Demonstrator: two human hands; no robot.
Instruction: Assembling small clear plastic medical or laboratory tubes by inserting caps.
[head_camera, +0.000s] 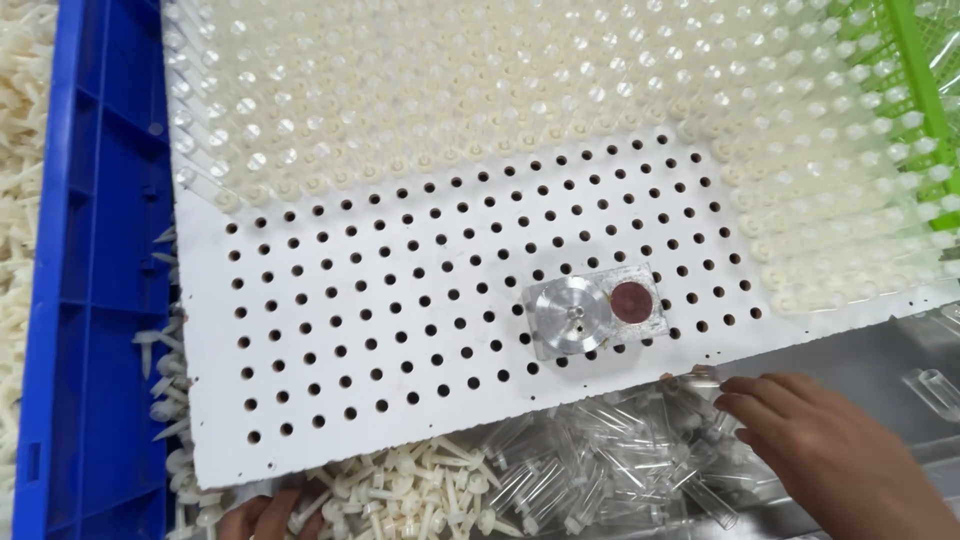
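— Right hand (830, 450) reaches in from the lower right of the head view, fingers (745, 398) pinched together on a clear plastic tube (700, 378) at the near edge of the white perforated board (330, 330). It looks closed on that one tube, though the tube's far end blurs into the pile.

— And the left hand (262, 518)?

— Only its fingertips show at the bottom edge, resting among the cream plastic plugs (420, 485). Whether it grips one I cannot tell.

— How would that tube handle?

— Very light, I'd judge, thin-walled and stiff, and probably slick, since the heap of clear tubes (600, 460) glints and the pieces lie loosely over each other. Squeezed hard it might crack or shoot out of the fingers, so a gentle pinch near the open end, along the sides, seems best.

— What surrounds them?

— Board's far half is already filled with upright tubes (500, 90); the near half shows empty holes. A round metal disc on a clear plate (595, 312) sits on the board just beyond the right hand. A blue crate (95, 250) stands on the left, a green crate (915, 70) at the upper right, and the grey table (880, 345) shows under the board's right corner.
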